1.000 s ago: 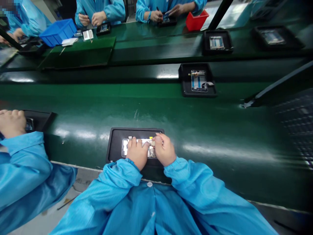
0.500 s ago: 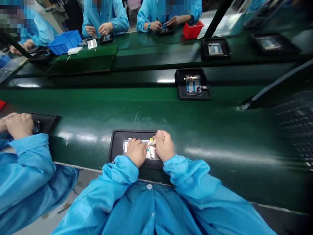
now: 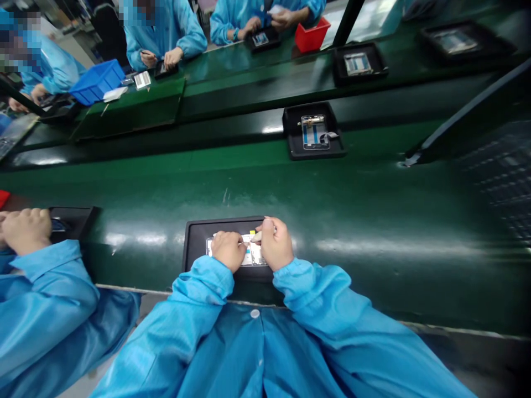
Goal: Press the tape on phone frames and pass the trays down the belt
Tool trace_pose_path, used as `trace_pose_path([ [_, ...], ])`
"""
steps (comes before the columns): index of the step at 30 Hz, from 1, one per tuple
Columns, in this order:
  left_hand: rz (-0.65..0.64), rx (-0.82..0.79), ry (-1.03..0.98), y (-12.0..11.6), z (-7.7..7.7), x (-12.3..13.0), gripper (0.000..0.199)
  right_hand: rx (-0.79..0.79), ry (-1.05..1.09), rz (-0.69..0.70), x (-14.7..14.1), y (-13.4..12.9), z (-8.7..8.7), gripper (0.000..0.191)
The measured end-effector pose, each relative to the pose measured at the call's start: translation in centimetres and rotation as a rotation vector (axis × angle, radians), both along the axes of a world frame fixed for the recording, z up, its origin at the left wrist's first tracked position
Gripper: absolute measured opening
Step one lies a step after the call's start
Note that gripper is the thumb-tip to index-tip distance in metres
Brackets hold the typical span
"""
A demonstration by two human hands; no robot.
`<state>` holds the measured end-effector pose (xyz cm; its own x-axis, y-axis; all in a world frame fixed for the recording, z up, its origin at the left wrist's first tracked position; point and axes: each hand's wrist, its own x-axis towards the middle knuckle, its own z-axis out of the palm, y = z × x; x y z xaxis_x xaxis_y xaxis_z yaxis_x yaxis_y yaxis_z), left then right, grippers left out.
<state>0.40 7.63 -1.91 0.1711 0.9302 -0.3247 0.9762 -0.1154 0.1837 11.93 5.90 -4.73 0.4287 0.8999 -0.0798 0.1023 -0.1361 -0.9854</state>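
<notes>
An opened phone (image 3: 258, 256) with a silvery inside, blue strips and a small yellow tab lies in a black tray (image 3: 194, 232) in front of me. My left hand (image 3: 228, 250) rests over the phone's left part, its fingers bent together and gripping it; thumb and forefinger point to the right. At the phone's upper right, my right hand (image 3: 277, 244) is closed in a pinch on a pale pointed tool (image 3: 257, 237). The tool's tip is close to the left fingertips, and whether it touches the phone is too small to tell.
Beside me on the left, a co-worker's hand (image 3: 27, 229) works over another black tray (image 3: 87, 215). Across the green bench stands a tray with an opened phone (image 3: 315, 132). A red bin (image 3: 312, 36), a blue bin (image 3: 97, 82) and co-workers are farther back. A metal post (image 3: 456, 121) rises at right.
The view has shifted slightly, so the far bench sits a little higher and further left. Both my hands stay at the phone. A co-worker opposite now holds something white above a tray.
</notes>
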Motion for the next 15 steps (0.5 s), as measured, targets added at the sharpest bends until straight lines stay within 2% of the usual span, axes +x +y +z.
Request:
trace_pose_path([
  [15, -0.003, -0.057, 0.043, 0.51, 0.76, 0.63, 0.023, 0.008, -0.004, 0.018, 0.29, 0.05, -0.42, 0.037],
])
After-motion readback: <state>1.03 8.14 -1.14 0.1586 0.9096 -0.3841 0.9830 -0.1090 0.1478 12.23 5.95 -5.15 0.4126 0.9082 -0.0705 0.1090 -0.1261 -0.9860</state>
